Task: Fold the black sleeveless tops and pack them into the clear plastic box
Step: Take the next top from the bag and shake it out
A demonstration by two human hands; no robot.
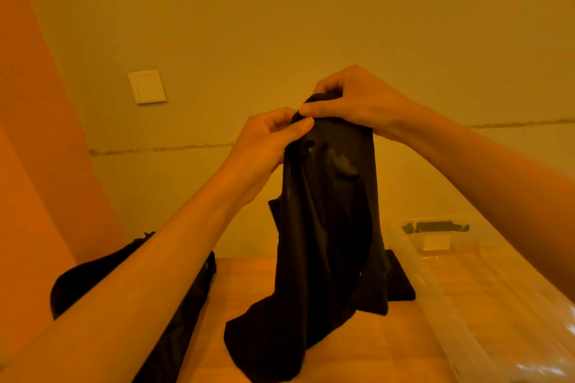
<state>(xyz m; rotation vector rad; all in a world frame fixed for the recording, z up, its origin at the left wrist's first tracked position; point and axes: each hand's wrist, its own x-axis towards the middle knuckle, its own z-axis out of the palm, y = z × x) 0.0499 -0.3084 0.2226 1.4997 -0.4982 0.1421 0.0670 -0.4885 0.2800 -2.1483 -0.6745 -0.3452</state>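
Observation:
A black sleeveless top hangs in the air over the wooden table, its lower hem trailing on the tabletop. My left hand pinches its upper edge from the left. My right hand grips the same bunched top edge from the right, fingers curled over the fabric. The two hands touch each other. A folded black top lies flat behind the hanging one. The clear plastic box stands at the right with a black latch on its far wall.
More black fabric is heaped at the left of the table, partly under my left forearm. A wall with a white light switch rises right behind the table. An orange surface fills the left side.

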